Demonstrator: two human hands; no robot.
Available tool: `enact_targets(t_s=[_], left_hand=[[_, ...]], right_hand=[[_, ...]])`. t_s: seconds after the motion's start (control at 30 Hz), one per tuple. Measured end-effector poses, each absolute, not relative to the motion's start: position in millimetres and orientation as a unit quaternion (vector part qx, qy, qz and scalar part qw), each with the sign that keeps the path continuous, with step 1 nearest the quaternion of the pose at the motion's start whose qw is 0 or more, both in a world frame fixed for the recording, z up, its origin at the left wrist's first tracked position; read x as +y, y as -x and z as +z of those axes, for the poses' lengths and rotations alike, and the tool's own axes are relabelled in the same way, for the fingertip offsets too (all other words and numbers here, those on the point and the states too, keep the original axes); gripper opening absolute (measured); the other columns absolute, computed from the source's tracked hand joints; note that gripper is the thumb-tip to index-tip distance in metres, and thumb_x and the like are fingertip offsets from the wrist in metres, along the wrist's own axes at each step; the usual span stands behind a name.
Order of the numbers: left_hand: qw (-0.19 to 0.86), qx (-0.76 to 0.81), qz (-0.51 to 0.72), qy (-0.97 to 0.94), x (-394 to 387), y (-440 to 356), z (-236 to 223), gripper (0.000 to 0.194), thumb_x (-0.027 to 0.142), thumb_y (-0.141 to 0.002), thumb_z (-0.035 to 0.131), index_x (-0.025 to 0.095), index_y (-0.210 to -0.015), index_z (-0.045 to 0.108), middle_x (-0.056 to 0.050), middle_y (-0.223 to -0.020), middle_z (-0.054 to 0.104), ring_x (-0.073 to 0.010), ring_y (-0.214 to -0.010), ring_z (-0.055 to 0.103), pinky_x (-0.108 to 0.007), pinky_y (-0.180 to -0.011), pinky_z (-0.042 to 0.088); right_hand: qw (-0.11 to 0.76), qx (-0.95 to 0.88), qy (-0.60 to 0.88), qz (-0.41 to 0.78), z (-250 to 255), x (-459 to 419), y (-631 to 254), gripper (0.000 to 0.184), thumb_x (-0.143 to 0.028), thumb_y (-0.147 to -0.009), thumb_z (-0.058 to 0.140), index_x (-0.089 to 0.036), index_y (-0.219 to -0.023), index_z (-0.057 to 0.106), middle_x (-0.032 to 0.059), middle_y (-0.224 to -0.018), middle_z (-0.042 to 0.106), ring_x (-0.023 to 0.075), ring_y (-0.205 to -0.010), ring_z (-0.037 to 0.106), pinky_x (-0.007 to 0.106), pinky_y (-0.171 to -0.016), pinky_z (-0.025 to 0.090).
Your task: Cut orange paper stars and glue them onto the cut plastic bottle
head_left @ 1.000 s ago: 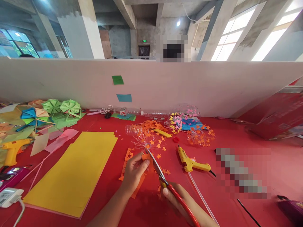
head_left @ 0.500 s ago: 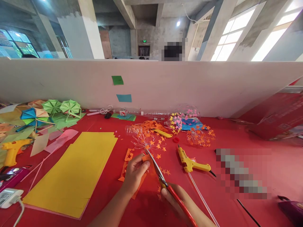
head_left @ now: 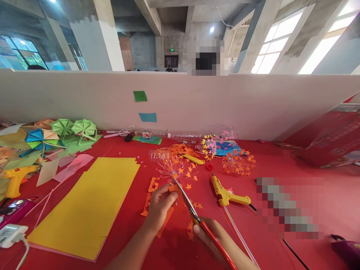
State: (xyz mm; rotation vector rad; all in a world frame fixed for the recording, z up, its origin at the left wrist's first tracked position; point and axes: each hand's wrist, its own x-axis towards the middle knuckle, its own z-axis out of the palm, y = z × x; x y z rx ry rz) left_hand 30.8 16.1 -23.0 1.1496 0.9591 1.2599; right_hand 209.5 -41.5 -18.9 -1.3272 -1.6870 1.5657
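Between the thumb and fingers of my left hand (head_left: 162,204) is a small piece of orange paper (head_left: 173,188). My right hand (head_left: 209,234) grips a pair of scissors with red handles (head_left: 218,243), whose blades point up and left, close beside the held paper. Under and around my hands lie orange paper strips (head_left: 147,204) with star-shaped holes and several cut orange paper stars (head_left: 197,205). Just beyond the scissor tips sits a clear plastic bottle piece cut into thin strips (head_left: 171,168), with orange stars on some of them.
Right of my hands lies a yellow glue gun (head_left: 225,191) with a clear stick. Yellow paper sheets (head_left: 87,206) are stacked on the left, near folded paper umbrellas (head_left: 84,127) and another glue gun (head_left: 17,180). Star-covered bottle pieces (head_left: 239,163) stand before a white partition (head_left: 225,101).
My left hand and its paper have barely moved. The scissors and my right hand have shifted very slightly; the view has moved a little too.
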Motion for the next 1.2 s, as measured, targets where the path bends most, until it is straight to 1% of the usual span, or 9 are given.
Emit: enact_targets(t_s=[0.37,0.47,0.57,0.63,0.73,0.8,0.9,1.0,1.2], left_hand=[[0.565,0.404,0.579,-0.427,23.7,-21.7,-24.9,0.021,0.034,-0.071,0.066,0.017,-0.063,0.057,0.004,-0.060,0.046,-0.0087,-0.054,0.042,-0.021,-0.054,0.037],[0.562,0.406,0.574,-0.436,26.0,-20.0,-22.2,0.022,0.036,-0.073,0.065,0.018,-0.064,0.057,0.004,-0.059,0.046,-0.0093,-0.053,0.043,-0.022,-0.053,0.038],[0.474,0.422,0.620,-0.461,26.8,-18.2,-16.8,0.016,0.035,-0.077,0.062,0.020,-0.083,0.061,-0.002,-0.080,0.058,-0.0148,-0.076,0.056,-0.024,-0.069,0.044],[0.361,0.433,0.681,-0.467,24.9,-16.6,-13.7,0.021,0.033,-0.079,0.062,0.022,-0.096,0.059,-0.004,-0.097,0.058,-0.0171,-0.091,0.055,-0.026,-0.079,0.044],[0.275,0.414,0.683,-0.535,17.3,-16.5,-12.6,0.014,0.034,-0.085,0.056,0.021,-0.081,0.058,-0.001,-0.078,0.055,-0.0143,-0.074,0.052,-0.024,-0.069,0.042],[0.353,0.381,0.570,-0.636,10.6,-20.6,-14.1,0.029,0.037,-0.089,0.048,0.019,-0.068,0.056,0.000,-0.062,0.051,-0.0128,-0.060,0.048,-0.024,-0.059,0.038],[0.501,0.374,0.417,-0.659,3.6,-31.3,-17.7,0.040,0.048,-0.088,0.046,0.017,-0.063,0.055,-0.001,-0.059,0.052,-0.0128,-0.057,0.048,-0.025,-0.054,0.035],[0.576,0.379,0.451,-0.567,3.0,-38.5,-19.9,0.044,0.058,-0.084,0.047,0.017,-0.068,0.055,0.001,-0.054,0.049,-0.0108,-0.050,0.043,-0.023,-0.049,0.033],[0.532,0.434,0.576,-0.444,10.0,-33.5,-14.3,0.041,0.053,-0.080,0.057,0.019,-0.061,0.047,0.005,-0.049,0.045,-0.0077,-0.045,0.039,-0.021,-0.046,0.032]], right_hand=[[0.227,-0.633,0.481,0.563,-15.2,-38.5,-217.2,0.051,-0.067,-0.085,0.044,-0.020,-0.066,0.034,-0.0057,-0.063,0.029,0.0097,-0.057,0.022,0.023,-0.049,0.020],[0.219,-0.624,0.487,0.571,-11.0,-37.9,-217.1,0.050,-0.064,-0.084,0.050,-0.021,-0.066,0.033,-0.0061,-0.063,0.028,0.0093,-0.057,0.023,0.023,-0.049,0.020],[0.222,-0.599,0.502,0.583,-9.6,-39.7,-217.2,0.050,-0.065,-0.083,0.052,-0.020,-0.065,0.036,-0.0065,-0.059,0.032,0.0086,-0.053,0.026,0.022,-0.048,0.023],[0.242,-0.577,0.520,0.581,-12.6,-41.5,-217.4,0.053,-0.070,-0.082,0.048,-0.020,-0.065,0.041,-0.0061,-0.055,0.036,0.0089,-0.049,0.030,0.022,-0.046,0.026],[0.289,-0.558,0.536,0.564,-18.3,-43.4,-216.6,0.057,-0.075,-0.079,0.044,-0.020,-0.064,0.044,-0.0056,-0.051,0.038,0.0096,-0.047,0.034,0.022,-0.046,0.030],[0.305,-0.556,0.524,0.568,-19.7,-43.9,-214.8,0.060,-0.078,-0.079,0.041,-0.021,-0.062,0.042,-0.0060,-0.049,0.037,0.0094,-0.046,0.033,0.022,-0.045,0.030],[0.292,-0.562,0.498,0.592,-18.3,-44.4,-212.3,0.062,-0.080,-0.078,0.038,-0.021,-0.061,0.036,-0.0069,-0.049,0.034,0.0082,-0.046,0.029,0.022,-0.044,0.024],[0.266,-0.577,0.490,0.596,-17.4,-44.4,-211.9,0.059,-0.078,-0.079,0.043,-0.021,-0.065,0.036,-0.0069,-0.054,0.035,0.0078,-0.048,0.028,0.022,-0.045,0.022],[0.232,-0.607,0.483,0.588,-19.3,-39.2,-209.6,0.060,-0.079,-0.073,0.048,-0.021,-0.065,0.035,-0.0064,-0.058,0.032,0.0084,-0.051,0.027,0.022,-0.045,0.022]])
